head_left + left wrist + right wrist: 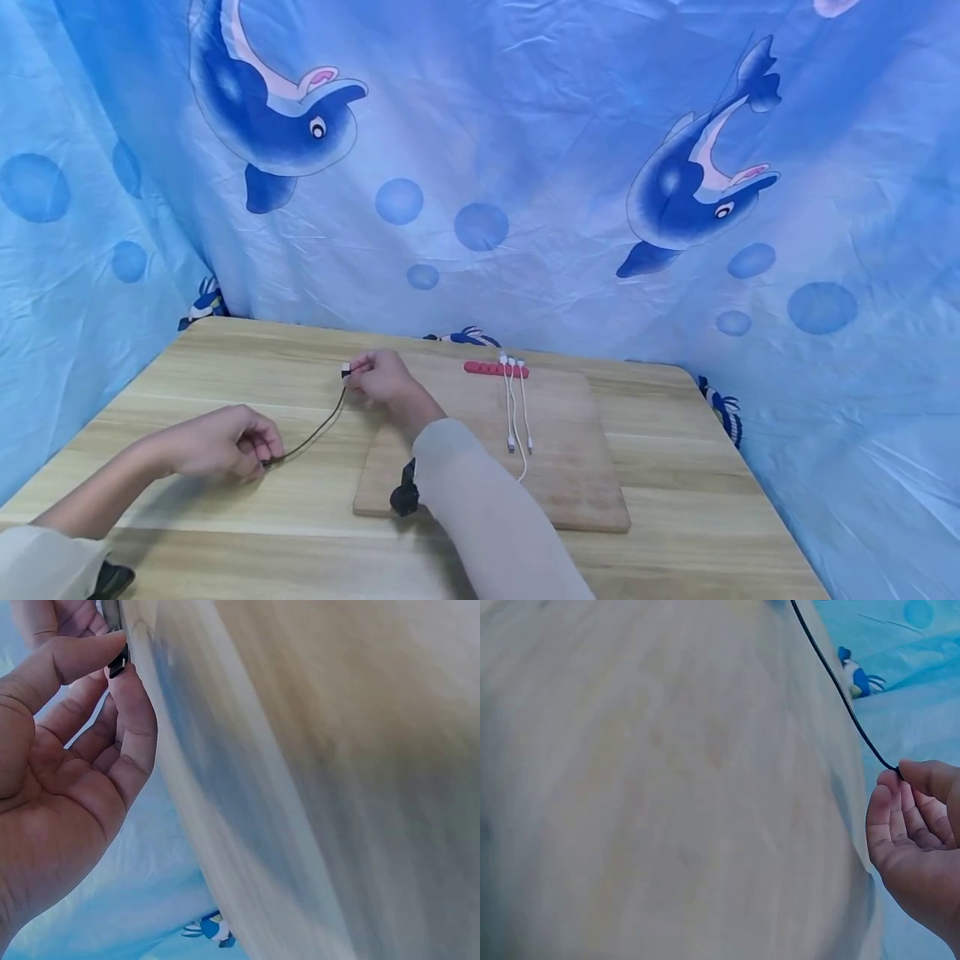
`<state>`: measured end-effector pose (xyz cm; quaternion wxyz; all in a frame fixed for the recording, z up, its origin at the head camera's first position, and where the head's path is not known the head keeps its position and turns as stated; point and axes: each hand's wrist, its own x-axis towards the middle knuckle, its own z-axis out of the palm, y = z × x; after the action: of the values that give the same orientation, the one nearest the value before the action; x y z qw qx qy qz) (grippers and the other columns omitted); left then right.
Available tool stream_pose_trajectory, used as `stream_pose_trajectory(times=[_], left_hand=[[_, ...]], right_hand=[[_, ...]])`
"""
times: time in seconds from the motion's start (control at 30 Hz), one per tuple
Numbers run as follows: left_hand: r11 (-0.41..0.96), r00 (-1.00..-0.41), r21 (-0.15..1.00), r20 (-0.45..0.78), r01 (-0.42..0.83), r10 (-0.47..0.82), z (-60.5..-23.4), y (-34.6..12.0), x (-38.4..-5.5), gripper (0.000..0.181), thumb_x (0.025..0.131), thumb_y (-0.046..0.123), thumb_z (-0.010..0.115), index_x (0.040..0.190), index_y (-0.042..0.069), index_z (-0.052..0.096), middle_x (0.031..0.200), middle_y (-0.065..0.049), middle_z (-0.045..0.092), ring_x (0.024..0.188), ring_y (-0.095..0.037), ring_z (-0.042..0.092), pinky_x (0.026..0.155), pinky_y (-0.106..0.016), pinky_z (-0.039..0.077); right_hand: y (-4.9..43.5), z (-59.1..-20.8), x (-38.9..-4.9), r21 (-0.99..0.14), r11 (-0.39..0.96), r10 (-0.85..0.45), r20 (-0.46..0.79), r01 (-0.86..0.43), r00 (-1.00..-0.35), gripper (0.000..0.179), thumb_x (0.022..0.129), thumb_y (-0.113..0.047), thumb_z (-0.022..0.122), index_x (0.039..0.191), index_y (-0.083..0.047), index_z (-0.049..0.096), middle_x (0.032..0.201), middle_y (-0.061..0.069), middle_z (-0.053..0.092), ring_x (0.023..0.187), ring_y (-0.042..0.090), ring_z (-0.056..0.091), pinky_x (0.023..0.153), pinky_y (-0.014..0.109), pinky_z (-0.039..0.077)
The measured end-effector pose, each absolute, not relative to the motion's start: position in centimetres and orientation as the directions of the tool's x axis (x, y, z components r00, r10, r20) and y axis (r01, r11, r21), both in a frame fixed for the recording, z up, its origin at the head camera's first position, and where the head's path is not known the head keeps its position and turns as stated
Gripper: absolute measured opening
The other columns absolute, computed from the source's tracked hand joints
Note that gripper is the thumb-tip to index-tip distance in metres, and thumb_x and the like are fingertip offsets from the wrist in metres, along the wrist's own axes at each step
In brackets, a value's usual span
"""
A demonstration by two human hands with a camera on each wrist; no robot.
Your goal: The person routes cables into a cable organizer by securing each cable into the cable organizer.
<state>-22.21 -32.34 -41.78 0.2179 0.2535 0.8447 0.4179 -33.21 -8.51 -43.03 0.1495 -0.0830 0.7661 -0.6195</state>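
Observation:
A short black cable (pixel 320 428) runs in a slight curve between both hands, above the table. My left hand (pixel 217 443) pinches its near end between thumb and fingers; in the left wrist view a small black plug (pixel 118 663) pokes out from the fingertips. At the far end my right hand (pixel 386 379) pinches the cable, over the left back edge of the wooden board, with a USB plug (pixel 346 371) showing at the fingertips. A red cable holder (pixel 482 367) lies at the back of that board, with three white cables (pixel 524 402) at its right part.
The square wooden board (pixel 570 467) lies on the light wood table (pixel 247 558). The white cables trail forward over it, and one passes behind the right sleeve (pixel 487 508). A blue curtain (pixel 555 167) with printed dolphins hangs behind and at both sides.

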Motion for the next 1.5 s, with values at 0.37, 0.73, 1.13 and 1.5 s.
stream_pose_trajectory(times=[0.37,0.73,1.13,1.5], left_hand=[[0.52,-0.795,0.817,-0.134,0.249,0.591,-41.6,-28.8,-23.2,0.022,0.078,-0.006,0.07,0.1,-0.002,0.068,0.085,-0.004,0.063,0.075,-0.012,0.058,0.064,-0.024,0.051],[0.414,-0.797,0.876,-0.058,0.249,0.601,-41.3,-24.2,-24.0,0.023,0.08,-0.006,0.066,0.104,-0.007,0.066,0.088,-0.009,0.064,0.079,-0.016,0.059,0.069,-0.025,0.051],[0.388,-0.831,0.897,-0.045,0.211,0.554,-41.4,-20.3,-24.7,0.024,0.083,-0.003,0.068,0.107,-0.007,0.068,0.102,-0.017,0.068,0.093,-0.022,0.062,0.08,-0.027,0.052],[0.357,-0.85,0.927,-0.092,0.117,0.519,-42.2,-16.2,-25.2,0.032,0.078,-0.005,0.066,0.111,-0.007,0.067,0.096,-0.011,0.065,0.082,-0.02,0.062,0.062,-0.03,0.054]], right_hand=[[-5.6,-42.1,-34.6,-0.992,0.127,-0.303,-0.059,0.02,-0.951,0.016,0.088,0.011,0.071,0.095,-0.003,0.066,0.093,0.012,0.07,0.079,0.017,0.068,0.084,0.043,0.06],[-0.3,-40.7,-35.7,-0.989,0.138,-0.317,0.001,-0.047,-0.949,0.012,0.09,0.008,0.069,0.099,0.001,0.065,0.09,0.011,0.069,0.078,0.017,0.069,0.082,0.038,0.061],[5.2,-39.8,-36.0,-0.978,0.192,-0.331,0.01,-0.078,-0.944,0.01,0.093,0.004,0.068,0.099,-0.001,0.062,0.095,0.012,0.068,0.092,0.027,0.071,0.096,0.054,0.054],[9.4,-39.4,-36.8,-0.941,0.322,-0.289,0.008,-0.105,-0.957,0.017,0.089,0.003,0.069,0.105,0.002,0.065,0.097,0.013,0.071,0.092,0.036,0.071,0.088,0.05,0.058]])
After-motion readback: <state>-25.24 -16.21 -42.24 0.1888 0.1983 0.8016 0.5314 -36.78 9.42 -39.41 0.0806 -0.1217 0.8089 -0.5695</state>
